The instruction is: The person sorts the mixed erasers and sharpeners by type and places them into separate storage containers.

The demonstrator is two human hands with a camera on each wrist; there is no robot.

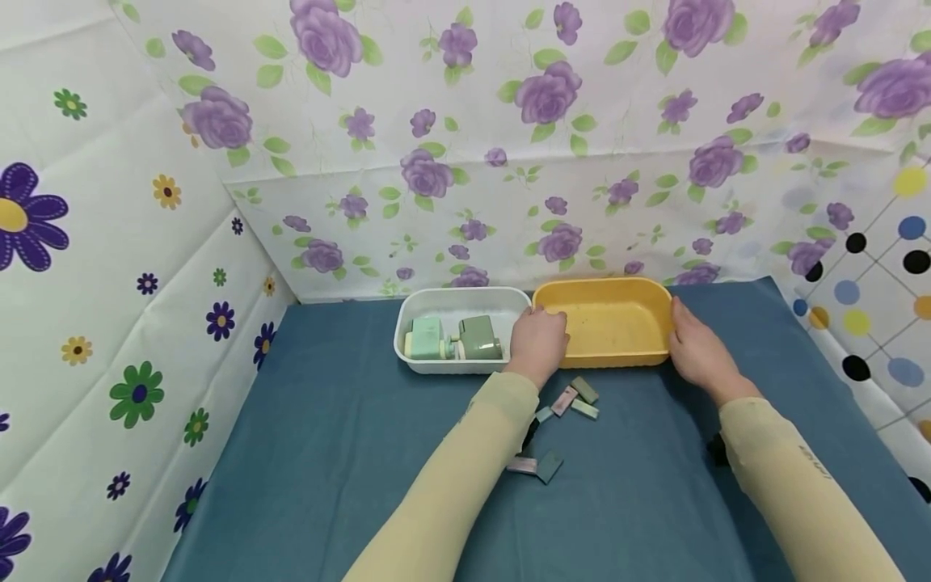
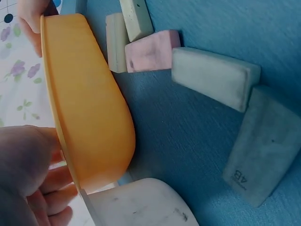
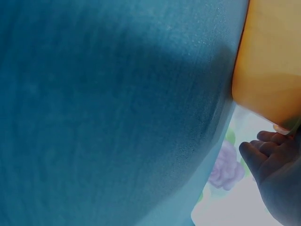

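A yellow plastic tray [image 1: 611, 323] stands at the back of the table, nothing inside it. My left hand [image 1: 538, 343] grips its left end, and the wrist view shows fingers [image 2: 59, 181] bent at the rim. At the opposite end my right hand [image 1: 700, 349] holds the side, with the fingers partly hidden by the tray. Adjoining on the left is a white tray [image 1: 465, 368] holding a mint-green blocky object [image 1: 426, 338] and a dark green one [image 1: 478, 338]. Several erasers lie in front, among them a pink one [image 2: 153, 52] and a dark green one marked 4B [image 2: 263, 146].
Blue cloth [image 1: 349, 453] covers the table. Floral sheeting [image 1: 465, 162] rises right behind the trays, with patterned sheets at both sides. Nearer the front lie a pinkish eraser [image 1: 522, 465] and a dark teal one [image 1: 549, 467], beside my left forearm.
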